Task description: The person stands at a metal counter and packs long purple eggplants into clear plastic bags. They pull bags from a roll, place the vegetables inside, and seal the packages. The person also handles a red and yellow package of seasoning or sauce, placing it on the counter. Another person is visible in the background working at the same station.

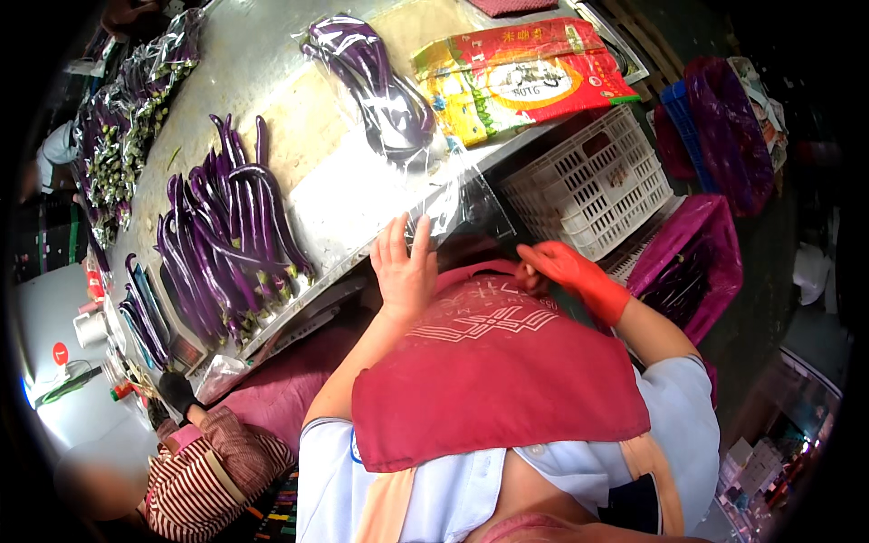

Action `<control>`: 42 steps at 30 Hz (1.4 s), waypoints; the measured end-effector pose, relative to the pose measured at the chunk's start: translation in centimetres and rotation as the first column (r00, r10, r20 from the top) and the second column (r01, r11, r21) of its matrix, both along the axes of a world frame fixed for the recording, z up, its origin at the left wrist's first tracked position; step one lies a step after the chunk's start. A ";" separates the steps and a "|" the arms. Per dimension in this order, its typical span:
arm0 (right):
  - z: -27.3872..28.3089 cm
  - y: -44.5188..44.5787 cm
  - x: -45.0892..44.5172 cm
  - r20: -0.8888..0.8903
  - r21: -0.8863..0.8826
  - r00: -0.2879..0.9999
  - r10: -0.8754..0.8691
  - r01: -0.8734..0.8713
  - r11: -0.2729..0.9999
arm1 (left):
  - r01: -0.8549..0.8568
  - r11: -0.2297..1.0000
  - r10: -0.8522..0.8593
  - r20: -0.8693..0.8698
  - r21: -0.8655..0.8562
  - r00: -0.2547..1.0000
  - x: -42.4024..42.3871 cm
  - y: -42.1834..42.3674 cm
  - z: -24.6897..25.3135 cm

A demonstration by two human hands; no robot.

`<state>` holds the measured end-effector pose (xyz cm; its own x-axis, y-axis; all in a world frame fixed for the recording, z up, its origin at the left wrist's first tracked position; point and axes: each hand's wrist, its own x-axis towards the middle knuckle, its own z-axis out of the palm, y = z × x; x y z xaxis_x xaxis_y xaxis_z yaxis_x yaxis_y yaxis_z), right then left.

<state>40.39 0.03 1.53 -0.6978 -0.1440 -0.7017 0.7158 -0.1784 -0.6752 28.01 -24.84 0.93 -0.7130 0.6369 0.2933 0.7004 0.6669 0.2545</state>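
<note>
My bare left hand [406, 268] is at the table's front edge, its fingers pointing away from me and a gap between them. Its fingertips are at the loose end of a clear plastic bag [456, 197]; whether they press on the film is hard to see. Long purple eggplants [380, 81] lie inside that bag on the metal table [231, 61]. My right hand [577, 275], in a red rubber glove, hovers before my red apron with curled fingers. Its palm is hidden. To the left, loose eggplants [224, 224] lie in a heap, stems toward me.
Bagged eggplants [129, 129] are stacked at the far left. A flattened red-and-yellow printed sack [523, 75] covers the right corner. Beside it stand a white plastic crate [590, 180] and a purple-lined container of eggplants [686, 278]. A co-worker in stripes [210, 468] works at lower left.
</note>
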 end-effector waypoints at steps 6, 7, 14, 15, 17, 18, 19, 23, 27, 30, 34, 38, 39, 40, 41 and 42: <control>6.3 -2.7 -2.4 0.069 -0.217 0.985 -0.159 0.170 0.961 | 0.005 0.987 -0.022 0.103 0.160 0.994 -0.9 0.9 0.2; 6.8 -3.4 -3.3 0.122 -0.274 0.980 -0.156 0.184 0.944 | 0.009 0.978 -0.039 0.142 0.210 0.989 -0.9 0.8 0.0; 4.2 -7.4 -8.2 0.224 -0.356 0.864 -0.451 0.503 0.787 | -0.013 0.931 -0.090 0.264 0.364 0.960 -1.2 -0.2 -0.6; 3.5 -7.6 -8.8 0.191 -0.326 0.826 -0.530 0.562 0.760 | -0.048 0.927 -0.076 0.311 0.372 0.947 -1.2 -0.2 -0.6; 1.5 -7.7 -8.9 0.041 -0.175 0.891 -0.452 0.452 0.875 | -0.117 0.917 -0.062 0.426 0.381 0.903 -1.3 -0.1 -0.7; 1.4 -7.6 -8.6 -0.007 -0.047 0.953 -0.302 0.301 0.952 | -0.152 0.913 -0.061 0.494 0.379 0.867 -1.4 -0.2 -0.8; 1.5 -7.5 -8.3 -0.033 0.089 0.990 -0.138 0.141 0.986 | -0.186 0.908 -0.061 0.559 0.374 0.827 -1.5 -0.2 -0.9; 2.6 -6.6 -6.6 0.061 0.111 0.955 0.290 -0.296 0.949 | -0.086 0.960 -0.071 0.530 0.267 0.845 -2.1 -0.3 0.0; 3.0 -5.2 -5.7 0.057 0.125 0.970 0.236 -0.241 0.962 | -0.230 0.923 -0.094 0.762 0.308 0.641 -2.5 -0.6 0.3; 4.5 -4.4 -5.3 0.039 0.157 0.983 0.178 -0.182 0.971 | -0.393 0.879 -0.164 0.945 0.270 0.282 -3.2 -1.4 -1.2; 7.0 -5.1 -5.3 -0.035 -0.080 0.987 -0.154 0.151 0.985 | -0.090 0.950 -0.116 0.609 0.298 0.785 -2.5 -0.6 -0.2; 6.2 -7.0 -5.8 0.110 -0.295 0.948 -0.297 0.317 0.902 | -0.080 0.955 -0.088 0.535 0.284 0.841 -2.0 -0.1 0.5; 5.4 -7.6 -6.1 0.152 -0.345 0.928 -0.340 0.372 0.862 | -0.032 0.959 -0.105 0.456 0.281 0.884 -2.0 -0.1 0.6; 3.9 -8.1 -6.2 0.195 -0.392 0.905 -0.379 0.426 0.816 | 0.018 0.962 -0.123 0.374 0.273 0.919 -2.0 0.0 0.8; 2.4 -8.7 -6.3 0.240 -0.434 0.878 -0.414 0.478 0.764 | 0.049 0.963 -0.140 0.337 0.264 0.931 -2.0 0.1 1.1; 0.9 -9.2 -6.6 0.337 -0.556 0.794 -0.506 0.601 0.574 | 0.078 0.964 -0.154 0.296 0.253 0.943 -2.1 0.2 1.5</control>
